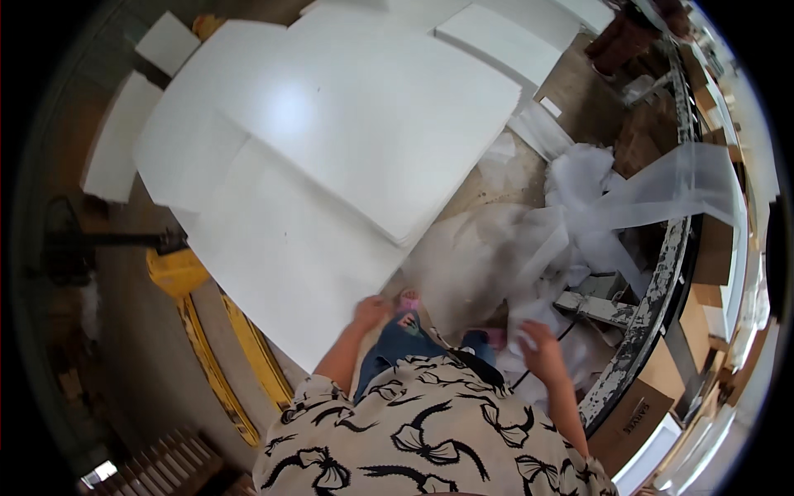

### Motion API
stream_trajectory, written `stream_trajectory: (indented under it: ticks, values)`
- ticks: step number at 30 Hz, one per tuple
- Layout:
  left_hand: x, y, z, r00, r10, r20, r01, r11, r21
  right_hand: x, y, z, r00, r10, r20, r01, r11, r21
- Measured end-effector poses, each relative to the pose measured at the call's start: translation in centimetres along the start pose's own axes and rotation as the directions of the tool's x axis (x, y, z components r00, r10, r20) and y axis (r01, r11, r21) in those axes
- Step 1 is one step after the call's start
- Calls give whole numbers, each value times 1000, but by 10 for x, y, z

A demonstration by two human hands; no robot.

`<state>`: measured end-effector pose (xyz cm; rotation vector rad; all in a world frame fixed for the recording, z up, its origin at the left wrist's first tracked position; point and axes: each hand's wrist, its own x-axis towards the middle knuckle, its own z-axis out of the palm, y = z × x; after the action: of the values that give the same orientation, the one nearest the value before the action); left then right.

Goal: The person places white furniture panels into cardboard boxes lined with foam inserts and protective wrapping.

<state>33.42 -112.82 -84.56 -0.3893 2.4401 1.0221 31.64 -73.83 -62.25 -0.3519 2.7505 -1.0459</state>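
Observation:
My left hand (372, 312) is at the near right edge of a large white panel (273, 223), touching or very close to it; its fingers are blurred and partly hidden. A second white panel (389, 140) overlaps the first at an angle. On the right, my right hand (541, 351) hovers with fingers apart and slightly bent, next to translucent white foam wrap (496, 248). The wrap is smeared by motion and spreads in loose folds over the floor. I see no grip on it.
A yellow pallet jack (178, 273) with two worn forks stands at left. Along the right runs a chipped metal frame (662, 306), with cardboard boxes (633, 422) beyond it. More white panels (496, 50) lie at the back. Another person (624, 41) stands far right. A slatted wooden pallet (157, 467) sits lower left.

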Motion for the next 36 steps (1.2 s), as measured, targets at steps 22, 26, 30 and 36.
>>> stream_trajectory:
  ticks: [22,26,30,36]
  values:
    - [-275,-267,12,663,-748,37,654,554,-515,206,72,413,935,233,269,-186,964,-190]
    - [-247,-336,-22,659,-751,-31,585,539,-606,213,49,438,934,329,139,-312,941,-128]
    - [-173,-367,-38,600,-795,-90,480,448,-754,212,60,452,907,416,-68,-420,879,-224]
    - [-123,-402,-78,775,-627,74,369,354,-859,190,44,454,908,398,-130,-419,856,-305]
